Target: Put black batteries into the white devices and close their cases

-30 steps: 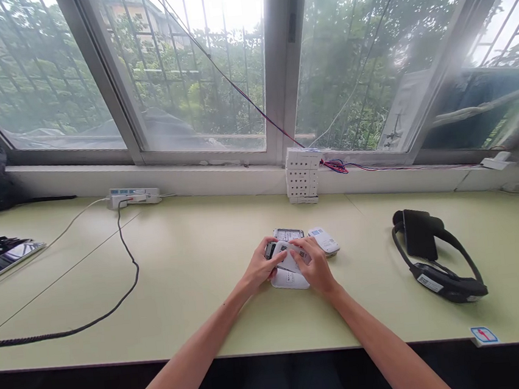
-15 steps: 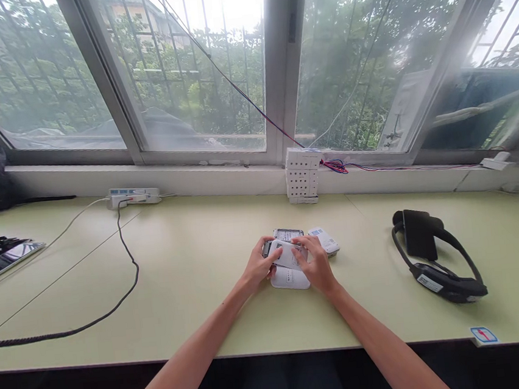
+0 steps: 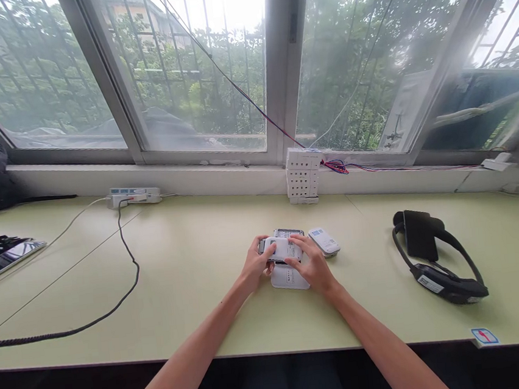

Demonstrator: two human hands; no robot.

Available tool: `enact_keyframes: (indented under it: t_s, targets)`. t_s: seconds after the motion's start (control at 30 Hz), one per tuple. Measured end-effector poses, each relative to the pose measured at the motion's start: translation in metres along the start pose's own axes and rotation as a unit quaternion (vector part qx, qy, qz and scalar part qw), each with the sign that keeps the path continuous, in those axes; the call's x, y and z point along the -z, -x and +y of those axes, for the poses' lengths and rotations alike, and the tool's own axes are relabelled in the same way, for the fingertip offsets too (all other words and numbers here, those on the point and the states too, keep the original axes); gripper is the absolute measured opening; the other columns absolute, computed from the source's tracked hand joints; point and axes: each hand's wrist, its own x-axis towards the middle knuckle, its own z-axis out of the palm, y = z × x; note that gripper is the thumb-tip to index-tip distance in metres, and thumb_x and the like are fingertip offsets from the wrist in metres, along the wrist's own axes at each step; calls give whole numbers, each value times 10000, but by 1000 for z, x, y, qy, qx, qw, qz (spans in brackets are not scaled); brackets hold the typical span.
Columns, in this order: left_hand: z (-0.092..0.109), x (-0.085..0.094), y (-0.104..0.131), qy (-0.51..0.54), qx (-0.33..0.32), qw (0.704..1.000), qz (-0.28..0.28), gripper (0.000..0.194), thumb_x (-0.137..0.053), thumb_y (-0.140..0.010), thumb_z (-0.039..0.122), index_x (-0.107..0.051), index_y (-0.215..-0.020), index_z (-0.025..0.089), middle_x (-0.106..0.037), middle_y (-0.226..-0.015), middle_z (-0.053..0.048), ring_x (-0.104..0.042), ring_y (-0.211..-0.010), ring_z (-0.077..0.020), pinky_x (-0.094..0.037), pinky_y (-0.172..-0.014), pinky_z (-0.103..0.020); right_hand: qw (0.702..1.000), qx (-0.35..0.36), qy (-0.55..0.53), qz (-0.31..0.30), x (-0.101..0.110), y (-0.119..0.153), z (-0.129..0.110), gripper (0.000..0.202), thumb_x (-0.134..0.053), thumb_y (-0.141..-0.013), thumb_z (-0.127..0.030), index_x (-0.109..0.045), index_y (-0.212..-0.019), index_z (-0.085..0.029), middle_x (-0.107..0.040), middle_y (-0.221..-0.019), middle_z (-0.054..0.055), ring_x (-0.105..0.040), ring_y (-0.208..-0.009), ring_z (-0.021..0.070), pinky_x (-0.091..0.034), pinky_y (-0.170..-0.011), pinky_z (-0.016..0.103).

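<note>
A small white rectangular device (image 3: 283,249) with a printed label is gripped between both hands above the table. My left hand (image 3: 253,265) is closed around its left end, the thumb lying on the white face. From the right, my right hand (image 3: 316,267) pinches it, with fingers at the top edge and thumb at the lower edge. Just below lies a white rounded cover (image 3: 290,279) with small print. Behind the held device, a dark-edged piece with a label (image 3: 288,232) is partly hidden. Beside my right hand rests another white rounded device (image 3: 324,241).
A black headset (image 3: 446,280) lies on the right of the green table (image 3: 191,250). White stacked boxes (image 3: 302,176) stand against the sill. A power strip (image 3: 135,196) with a black cable (image 3: 135,274) is at the left, beyond a tablet-like screen (image 3: 6,261).
The white face of the held device has shifted slightly left and sits more level. My right fingers have moved a little left with it, and a dark lower edge now shows.
</note>
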Motion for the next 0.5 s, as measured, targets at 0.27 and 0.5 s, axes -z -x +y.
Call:
enact_keyframes:
  t_s: [0.27,0.5]
  targets:
    - [1,0,1,-10,13,1000,-8,467,-687,-763,475,-455,-1086,230,-537,-650,64,-429,-366,-49,-319,-325,-170,1000,15,5,-12,0,1,4,426,-669,-852,-406,-612,-1236,-232,-588,-1269,121,-537,-1192,282,-466,-993,444]
    - [2,0,1,2,27,999,-26,439,-678,-775,451,-469,-1087,224,-529,-647,65,-439,-378,-52,-319,-340,-173,1000,11,1,-24,1,1,3,442,-659,-857,-424,-596,-1251,-234,-591,-1261,108,-533,-1187,278,-463,-989,426]
